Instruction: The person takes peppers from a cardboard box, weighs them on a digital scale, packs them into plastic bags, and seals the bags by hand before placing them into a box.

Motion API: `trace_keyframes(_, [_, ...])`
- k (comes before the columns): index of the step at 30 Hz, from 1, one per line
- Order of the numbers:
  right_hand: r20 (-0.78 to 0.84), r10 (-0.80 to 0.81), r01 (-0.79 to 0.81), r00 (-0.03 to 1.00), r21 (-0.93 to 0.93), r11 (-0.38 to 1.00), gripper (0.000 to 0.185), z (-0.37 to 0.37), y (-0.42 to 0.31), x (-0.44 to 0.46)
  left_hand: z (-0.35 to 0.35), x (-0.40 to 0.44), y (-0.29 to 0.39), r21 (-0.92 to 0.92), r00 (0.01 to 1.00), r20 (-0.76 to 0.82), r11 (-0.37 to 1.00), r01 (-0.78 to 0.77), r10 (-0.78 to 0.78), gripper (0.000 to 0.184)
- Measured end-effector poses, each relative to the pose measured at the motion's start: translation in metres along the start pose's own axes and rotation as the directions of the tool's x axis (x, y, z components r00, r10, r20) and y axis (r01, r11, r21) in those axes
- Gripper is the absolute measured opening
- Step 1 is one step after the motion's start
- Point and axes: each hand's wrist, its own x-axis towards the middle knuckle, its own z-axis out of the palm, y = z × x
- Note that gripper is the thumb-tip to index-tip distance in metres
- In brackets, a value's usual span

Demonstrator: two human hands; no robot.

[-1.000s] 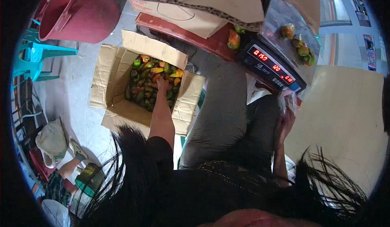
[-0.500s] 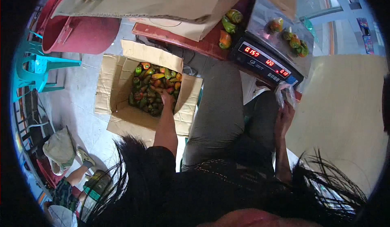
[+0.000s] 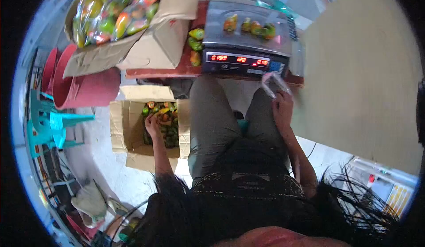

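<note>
My left hand (image 3: 152, 124) is inside an open cardboard box (image 3: 133, 127) on the floor, at the left part of a heap of green, yellow and orange peppers (image 3: 168, 130). Its fingers are bent and blurred among the peppers, so I cannot tell whether one is in them. My right hand (image 3: 282, 105) grips a clear plastic bag (image 3: 272, 84) above my right knee, just in front of a digital scale (image 3: 241, 62). Several peppers (image 3: 254, 27) lie on the scale's metal pan, and its red display is lit.
Bagged peppers (image 3: 117, 17) fill a large carton (image 3: 152, 48) at upper left. A few loose peppers (image 3: 195, 43) lie between it and the scale. Red tubs (image 3: 90, 85) and a turquoise chair (image 3: 55, 121) stand at left. A pale board (image 3: 363, 79) spans the right side.
The view has turned, bringing the bagged peppers into sight. My left hand has shifted left over the pepper heap. My right hand still has the plastic bag; the peppers on the scale stay put.
</note>
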Motion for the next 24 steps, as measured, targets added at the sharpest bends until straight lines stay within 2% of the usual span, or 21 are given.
trace_keyframes(1, [-0.002, 0.014, -0.014, 1.0, -0.007, 1.0, 0.023, -0.002, -0.001, 0.0, 0.008, -0.003, 0.016, -0.05, 0.998, 0.038, 0.997, -0.056, 0.058, 0.03])
trace_keyframes(4, [-0.02, 0.059, -0.059, 0.998, 0.012, 0.998, 0.027, -0.002, -0.003, -0.004, 0.058, -0.034, 0.068, 0.001, 0.972, 0.158, 0.984, -0.177, 0.174, 0.029])
trace_keyframes(5, [-0.023, 0.062, -0.061, 0.998, 0.012, 0.998, 0.026, -0.003, -0.003, -0.005, 0.08, -0.05, 0.096, -0.004, 0.953, 0.264, 0.988, -0.154, 0.149, 0.029])
trace_keyframes(7, [-0.018, 0.06, -0.059, 0.998, 0.009, 0.998, 0.024, -0.006, -0.003, -0.006, 0.133, -0.073, 0.13, 0.107, 0.923, 0.33, 0.963, -0.246, 0.199, 0.028])
trace_keyframes(8, [-0.048, 0.037, -0.035, 0.998, 0.042, 0.999, 0.023, -0.002, 0.001, -0.007, 0.16, -0.071, 0.131, 0.077, 0.855, 0.407, 0.921, -0.383, 0.322, 0.027])
trace_keyframes(9, [-0.042, 0.044, -0.042, 0.998, 0.044, 0.998, 0.023, -0.002, 0.003, -0.008, 0.188, -0.076, 0.144, 0.23, 0.773, 0.474, 0.788, -0.571, 0.421, 0.028])
trace_keyframes(11, [-0.038, 0.071, -0.069, 0.997, 0.045, 0.997, 0.024, -0.003, 0.002, -0.009, 0.252, -0.102, 0.168, 0.13, 0.719, 0.5, 0.779, -0.614, 0.483, 0.028])
trace_keyframes(13, [-0.038, 0.053, -0.052, 0.998, 0.017, 0.999, 0.028, -0.002, 0.006, -0.01, 0.308, -0.101, 0.169, 0.114, 0.64, 0.508, 0.691, -0.714, 0.577, 0.026])
trace_keyframes(16, [-0.041, 0.069, -0.068, 0.997, 0.017, 0.998, 0.032, 0.001, 0.007, -0.011, 0.373, -0.101, 0.175, 0.073, 0.543, 0.429, 0.571, -0.818, 0.722, 0.024])
trace_keyframes(19, [-0.062, 0.076, -0.077, 0.995, -0.007, 0.997, 0.029, -0.001, 0.004, -0.012, 0.409, -0.107, 0.179, 0.143, 0.541, 0.401, 0.532, -0.834, 0.74, 0.024])
trace_keyframes(22, [-0.047, 0.076, -0.077, 0.996, -0.033, 0.996, 0.024, -0.002, 0.006, -0.013, 0.423, -0.106, 0.173, 0.203, 0.442, 0.373, 0.393, -0.897, 0.816, 0.029])
trace_keyframes(24, [-0.03, 0.071, -0.071, 0.997, 0.009, 0.997, 0.025, -0.005, 0.005, -0.012, 0.426, -0.104, 0.171, 0.219, 0.445, 0.358, 0.39, -0.894, 0.821, 0.03])
